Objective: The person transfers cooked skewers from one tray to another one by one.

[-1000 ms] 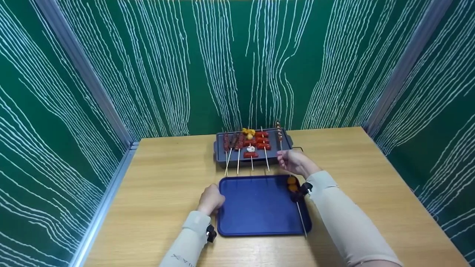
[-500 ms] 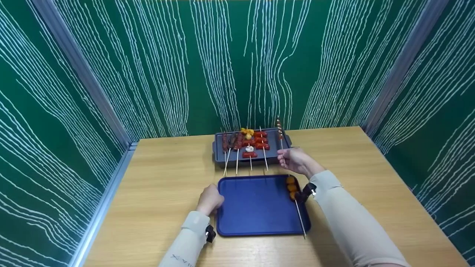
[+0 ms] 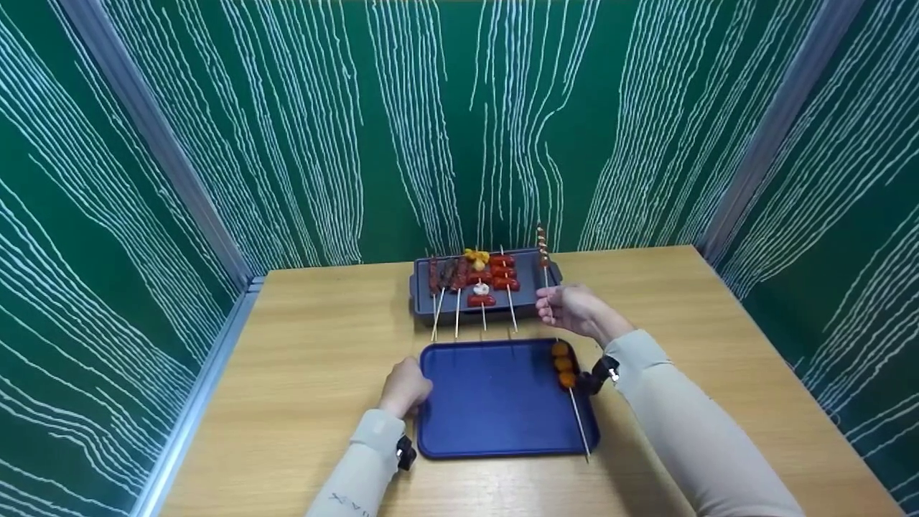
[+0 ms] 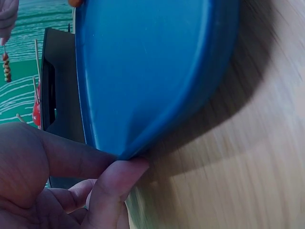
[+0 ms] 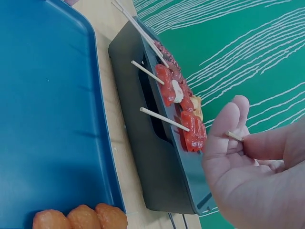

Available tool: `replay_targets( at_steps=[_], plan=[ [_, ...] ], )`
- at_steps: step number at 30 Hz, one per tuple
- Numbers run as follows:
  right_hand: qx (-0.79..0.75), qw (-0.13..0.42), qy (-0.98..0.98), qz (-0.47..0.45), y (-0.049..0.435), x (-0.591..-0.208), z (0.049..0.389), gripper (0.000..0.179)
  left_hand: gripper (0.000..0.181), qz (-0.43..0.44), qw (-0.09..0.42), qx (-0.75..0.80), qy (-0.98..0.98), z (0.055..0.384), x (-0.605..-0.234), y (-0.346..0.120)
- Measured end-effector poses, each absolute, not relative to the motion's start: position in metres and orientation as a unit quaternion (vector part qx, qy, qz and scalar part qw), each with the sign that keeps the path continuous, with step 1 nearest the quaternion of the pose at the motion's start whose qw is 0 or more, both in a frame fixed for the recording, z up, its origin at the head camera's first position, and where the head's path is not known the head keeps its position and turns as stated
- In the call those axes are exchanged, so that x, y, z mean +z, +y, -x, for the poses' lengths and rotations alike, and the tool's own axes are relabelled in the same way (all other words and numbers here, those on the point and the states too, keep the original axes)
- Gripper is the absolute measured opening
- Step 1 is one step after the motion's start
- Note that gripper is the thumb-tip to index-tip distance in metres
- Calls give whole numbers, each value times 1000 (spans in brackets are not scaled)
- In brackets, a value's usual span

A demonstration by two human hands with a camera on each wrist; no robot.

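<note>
My right hand [image 3: 574, 311] pinches the stick of a thin skewer [image 3: 543, 248] over the right end of the dark grill [image 3: 531, 287]; small brown and pale pieces run along its raised upper part. In the right wrist view only the stick's end shows between thumb and fingers. My left hand [image 3: 406, 386] pinches the left rim of the blue tray [image 3: 495, 402], thumb and forefinger meeting on the edge in the left wrist view. Along the tray's right side lies a skewer of orange balls [image 3: 564, 364], its stick reaching past the front rim.
Several skewers lie on the grill: dark red meat [image 3: 459, 274] at left, red sausage pieces with a white piece [image 3: 481, 289] in the middle, and red sausages [image 3: 505, 273] beside them. Their sticks overhang the front. Green walls [image 3: 287, 129] stand behind the wooden table [image 3: 323, 330].
My right hand has lifted the thin skewer slightly, so its food end stands higher above the grill. The left hand keeps its grip on the tray rim.
</note>
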State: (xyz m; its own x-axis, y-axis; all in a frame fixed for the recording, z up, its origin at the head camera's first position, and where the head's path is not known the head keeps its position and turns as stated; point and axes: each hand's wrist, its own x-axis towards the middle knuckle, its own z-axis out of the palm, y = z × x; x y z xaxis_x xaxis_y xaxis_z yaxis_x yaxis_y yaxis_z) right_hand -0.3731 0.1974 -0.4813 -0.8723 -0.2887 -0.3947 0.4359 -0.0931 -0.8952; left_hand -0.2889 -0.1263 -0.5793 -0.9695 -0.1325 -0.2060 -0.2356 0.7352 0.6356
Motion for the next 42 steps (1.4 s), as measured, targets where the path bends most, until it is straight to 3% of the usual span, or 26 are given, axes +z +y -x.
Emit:
replay_targets(
  at_steps=[38, 42],
  plan=[
    [-709, 224, 669, 1, 213, -473, 350, 21, 18, 89, 64, 348, 931, 288, -580, -126],
    [-703, 226, 674, 5, 215, -474, 348, 21, 20, 63, 54, 339, 937, 293, -592, -131]
  ],
)
